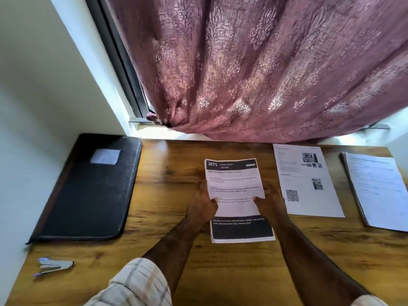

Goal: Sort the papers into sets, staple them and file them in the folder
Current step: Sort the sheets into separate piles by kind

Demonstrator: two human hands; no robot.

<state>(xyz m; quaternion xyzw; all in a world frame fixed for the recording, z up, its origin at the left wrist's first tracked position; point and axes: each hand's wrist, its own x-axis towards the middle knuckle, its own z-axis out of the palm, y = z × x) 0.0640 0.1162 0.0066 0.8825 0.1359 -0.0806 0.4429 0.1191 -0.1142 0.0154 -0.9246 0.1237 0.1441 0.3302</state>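
White paper with a black header band numbered 3675 and a black footer band makes up the set of papers (237,195) you hold at the middle of the wooden surface (172,173). Your left hand (202,205) grips its left edge, thumb curled over the printed face, the other fingers hidden behind the sheets. Your right hand (268,200) pinches the right edge the same way, thumb on top. The lower edge shows several layered sheets; their number cannot be told.

Just to the right lies one single sheet (306,180) flat on the surface, printed with small photos and a QR code. Further right, near the surface's edge, sits one stack of papers (377,188), apart from the single sheet. That makes three paper groups in all.

To the left, well apart from your hands, one black folder (92,188) lies closed, a pale label on its cover. Nearer you on the left sits one metal stapler (55,266).

Behind the surface hangs one pink patterned curtain (265,67).
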